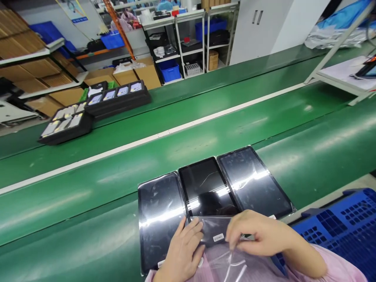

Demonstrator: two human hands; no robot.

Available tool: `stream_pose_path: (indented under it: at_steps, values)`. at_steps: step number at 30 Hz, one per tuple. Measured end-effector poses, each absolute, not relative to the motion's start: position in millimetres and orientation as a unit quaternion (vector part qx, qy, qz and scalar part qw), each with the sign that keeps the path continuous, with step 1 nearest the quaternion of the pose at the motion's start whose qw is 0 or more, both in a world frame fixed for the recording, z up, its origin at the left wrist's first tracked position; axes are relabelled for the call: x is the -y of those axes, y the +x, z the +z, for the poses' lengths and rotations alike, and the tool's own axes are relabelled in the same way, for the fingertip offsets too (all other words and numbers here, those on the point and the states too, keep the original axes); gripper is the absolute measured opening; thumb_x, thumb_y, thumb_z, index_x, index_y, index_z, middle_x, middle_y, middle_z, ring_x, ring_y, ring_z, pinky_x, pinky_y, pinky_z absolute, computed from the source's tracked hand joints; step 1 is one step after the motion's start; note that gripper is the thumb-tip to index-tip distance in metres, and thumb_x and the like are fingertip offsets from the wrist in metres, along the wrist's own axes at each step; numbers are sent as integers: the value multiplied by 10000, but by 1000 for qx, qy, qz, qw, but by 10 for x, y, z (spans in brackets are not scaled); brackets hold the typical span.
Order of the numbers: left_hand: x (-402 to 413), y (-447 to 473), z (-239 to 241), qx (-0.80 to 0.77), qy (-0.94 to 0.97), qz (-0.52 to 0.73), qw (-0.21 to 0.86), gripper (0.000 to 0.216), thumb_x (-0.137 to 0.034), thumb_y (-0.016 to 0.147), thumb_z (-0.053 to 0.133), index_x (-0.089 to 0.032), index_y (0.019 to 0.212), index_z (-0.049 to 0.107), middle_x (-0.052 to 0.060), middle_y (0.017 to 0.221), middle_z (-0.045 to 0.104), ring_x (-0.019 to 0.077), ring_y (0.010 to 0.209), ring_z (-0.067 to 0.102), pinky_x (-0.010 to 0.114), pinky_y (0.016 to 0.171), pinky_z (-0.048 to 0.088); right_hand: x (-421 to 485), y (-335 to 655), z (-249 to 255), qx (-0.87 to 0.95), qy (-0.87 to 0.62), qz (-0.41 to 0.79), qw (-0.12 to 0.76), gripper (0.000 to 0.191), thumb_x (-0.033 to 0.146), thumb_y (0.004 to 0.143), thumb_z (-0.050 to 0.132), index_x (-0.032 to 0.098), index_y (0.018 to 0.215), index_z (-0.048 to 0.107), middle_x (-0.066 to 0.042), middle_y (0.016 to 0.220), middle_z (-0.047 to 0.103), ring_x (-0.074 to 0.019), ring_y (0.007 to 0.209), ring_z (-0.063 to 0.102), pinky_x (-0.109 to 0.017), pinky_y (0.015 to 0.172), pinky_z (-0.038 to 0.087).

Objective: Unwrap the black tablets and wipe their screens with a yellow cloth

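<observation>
We look down at three dark tablets lying side by side on the near edge of the green conveyor belt (182, 156). The left tablet (160, 219) and the right tablet (254, 184) are each inside a shiny clear bag, and they lie flat with the screen up. The middle tablet (205, 188) is between them and touches both. Its far part is bare glass, while its near end sits in the mouth of a clear plastic bag (223, 250). We think it lies between its neighbours so that they keep it straight while the bag is worked on.

Our left hand (183, 252) rests with flat, spread fingers on the near left corner of the middle tablet and on the bag there, probably to hold the tablet down. Our right hand (255, 233) is near the right side of the bag; its fingertips pinch the film just beside a small white label (219, 237). So the two hands are apart, one pressing and one closed on the bag.

A blue plastic crate (346, 227) stands at the near right, close to our pink sleeve (337, 270). Far to the left, across the belt, two black trays (96, 109) with small light cards stand next to each other. Behind them we see shelves and cardboard boxes.
</observation>
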State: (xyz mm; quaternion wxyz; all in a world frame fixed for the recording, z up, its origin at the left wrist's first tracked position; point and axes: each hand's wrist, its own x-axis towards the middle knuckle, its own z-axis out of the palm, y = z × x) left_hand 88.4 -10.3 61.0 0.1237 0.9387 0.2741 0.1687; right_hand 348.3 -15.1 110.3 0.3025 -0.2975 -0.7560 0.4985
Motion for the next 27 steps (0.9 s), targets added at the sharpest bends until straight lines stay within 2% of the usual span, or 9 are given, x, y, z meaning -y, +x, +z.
stream_pose_path:
  at_steps: [2, 5, 9, 11, 13, 15, 20, 24, 27]
  values:
    - [138, 902, 618, -285, 935, 184, 107, 164, -161, 845, 470, -175, 967, 578, 64, 1034, 711, 225, 1053, 629, 453, 967, 483, 227, 3606, 1072, 725, -330, 512, 323, 163, 129, 817, 527, 198, 871, 664, -24, 803, 710, -132, 779, 665, -238, 719, 525]
    - [160, 1004, 658, -299, 934, 184, 72, 180, -160, 849, 454, -162, 970, 587, 67, 975, 714, 232, 978, 651, 436, 913, 515, 238, 3713, 899, 659, -467, 473, 351, 191, 192, 852, 509, 227, 960, 663, -45, 946, 716, -161, 891, 670, -299, 807, 536]
    - [-59, 1354, 717, -335, 936, 68, 83, 124, -183, 802, 539, -145, 885, 624, 86, 838, 680, 253, 808, 644, 466, 800, 548, 131, 3750, 614, 517, -638, 386, 420, 321, 314, 838, 518, 232, 1144, 571, -101, 1162, 653, -234, 1077, 616, -430, 926, 505]
    - [-319, 1597, 721, -346, 934, 19, 91, 170, -255, 796, 591, -149, 919, 639, 130, 981, 664, 307, 956, 612, 532, 859, 505, 80, 3768, 522, 479, -653, 381, 446, 368, 356, 819, 529, 223, 1161, 542, -117, 1163, 651, -250, 1088, 610, -451, 926, 508]
    - [-646, 1834, 709, -384, 921, 10, 72, 374, -384, 815, 583, -180, 1129, 599, 182, 1264, 551, 395, 1212, 455, 675, 950, 361, 72, 3805, 468, 472, -651, 386, 452, 382, 382, 806, 537, 224, 1154, 538, -114, 1141, 663, -250, 1059, 626, -460, 927, 508]
    - [-981, 2028, 693, -434, 899, 6, 57, 499, -483, 851, 497, -233, 1282, 503, 185, 1379, 454, 426, 1300, 338, 763, 945, 249, 114, 3873, 436, 474, -655, 383, 446, 385, 396, 799, 547, 232, 1147, 544, -105, 1126, 671, -247, 1030, 639, -465, 926, 507]
    - [-1435, 2322, 651, -528, 847, -30, 54, 540, -536, 886, 369, -277, 1355, 432, 169, 1405, 438, 413, 1332, 294, 761, 973, 173, 263, 4197, 392, 454, -674, 364, 456, 368, 396, 789, 552, 224, 1114, 567, -97, 1058, 699, -241, 971, 662, -430, 873, 534]
    - [-1326, 2386, 610, -523, 852, -17, 6, 516, -452, 927, 283, -233, 1377, 405, 181, 1442, 388, 396, 1347, 280, 768, 971, 147, 67, 4545, 406, 439, -709, 325, 445, 333, 370, 797, 502, 203, 1071, 590, -88, 993, 715, -222, 940, 666, -391, 854, 534]
    - [-1275, 2254, 622, -573, 819, -23, 7, 529, -436, 928, 263, -195, 1382, 389, 183, 1460, 359, 380, 1351, 282, 777, 950, 178, -340, 4783, 431, 456, -741, 277, 407, 292, 293, 822, 456, 199, 1053, 608, -83, 1036, 700, -213, 988, 642, -400, 909, 495]
